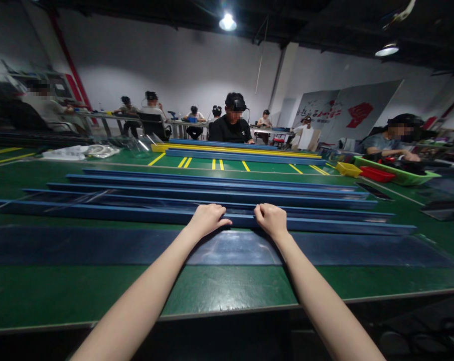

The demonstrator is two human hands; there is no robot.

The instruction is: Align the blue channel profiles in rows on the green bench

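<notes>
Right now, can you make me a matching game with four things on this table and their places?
1. Front blue rail
2. Flat strip
3. Red tray
4. Yellow rail

A. Beside the green basket
B. Held by the left hand and right hand
C. Between two blue bars
D. Closest to the table's near edge

Pairs: 1-B, 2-D, 3-A, 4-C

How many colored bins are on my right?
3: a yellow bin, a red bin right of it, and a green bin behind the red one. Others may be hidden.
</notes>
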